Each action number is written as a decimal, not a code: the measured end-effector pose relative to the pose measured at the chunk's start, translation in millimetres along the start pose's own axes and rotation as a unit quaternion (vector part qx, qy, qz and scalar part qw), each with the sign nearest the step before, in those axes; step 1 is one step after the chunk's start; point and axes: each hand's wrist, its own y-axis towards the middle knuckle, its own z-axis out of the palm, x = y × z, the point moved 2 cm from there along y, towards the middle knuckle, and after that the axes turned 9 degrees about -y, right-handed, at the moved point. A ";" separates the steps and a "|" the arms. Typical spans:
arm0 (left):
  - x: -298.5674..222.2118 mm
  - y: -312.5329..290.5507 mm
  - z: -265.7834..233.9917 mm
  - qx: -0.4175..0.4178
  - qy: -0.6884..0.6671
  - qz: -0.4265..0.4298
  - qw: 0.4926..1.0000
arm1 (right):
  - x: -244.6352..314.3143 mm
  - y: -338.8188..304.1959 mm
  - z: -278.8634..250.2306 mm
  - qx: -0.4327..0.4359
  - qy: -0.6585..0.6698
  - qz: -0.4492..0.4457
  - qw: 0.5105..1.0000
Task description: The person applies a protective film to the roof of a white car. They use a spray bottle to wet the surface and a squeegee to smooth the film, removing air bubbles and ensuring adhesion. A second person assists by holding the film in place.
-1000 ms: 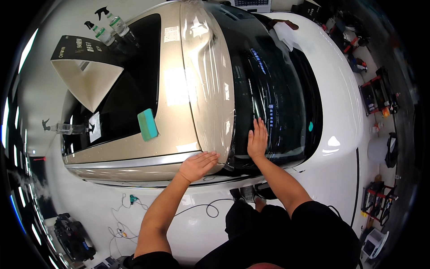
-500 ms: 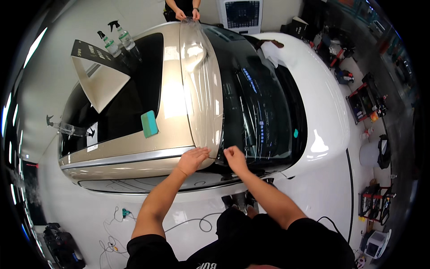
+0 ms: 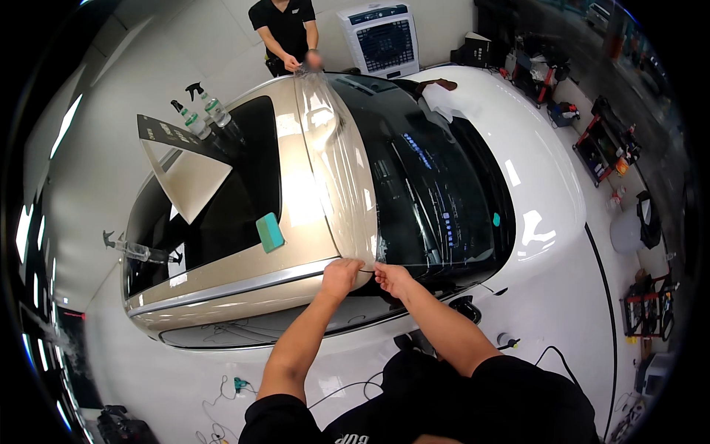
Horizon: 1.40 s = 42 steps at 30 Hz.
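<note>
A clear plastic film (image 3: pixel 319 122) lies across the front strip of a car's beige roof (image 3: pixel 302 189), wrinkled and shiny toward the far side. My left hand (image 3: pixel 342 277) is at the near front corner of the roof, closed with its fingertips on the film's edge. Close beside it, my right hand (image 3: pixel 392 280) pinches that edge above the near corner of the windshield (image 3: pixel 433 196). Opposite me, a co-worker in a black shirt (image 3: pixel 285 29) holds the far end of the film with both hands.
On the roof glass stand two spray bottles (image 3: pixel 216 109) and a folded card box (image 3: pixel 194 177); another spray bottle (image 3: pixel 140 251) lies nearby. A green squeegee (image 3: pixel 270 232) rests on the roof. An air cooler (image 3: pixel 383 44), tool carts (image 3: pixel 605 144) and floor cables (image 3: pixel 362 385) surround the car.
My left hand has gone from lying flat on the roof edge to closed fingers at the film. The right hand has come closer to it. The view has tilted, showing more of the co-worker.
</note>
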 end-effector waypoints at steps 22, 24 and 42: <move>36.8 -1.1 -22.7 0.049 0.046 0.079 0.995 | 22.6 -5.3 22.6 -0.059 -0.079 -0.158 0.982; 36.2 -7.9 -13.2 0.051 0.048 0.063 0.996 | 12.3 4.6 19.0 -0.109 -0.144 -0.177 0.967; 96.0 -20.6 -90.3 -0.145 0.136 -0.168 0.965 | 17.5 6.3 6.1 -0.067 -0.194 -0.101 0.973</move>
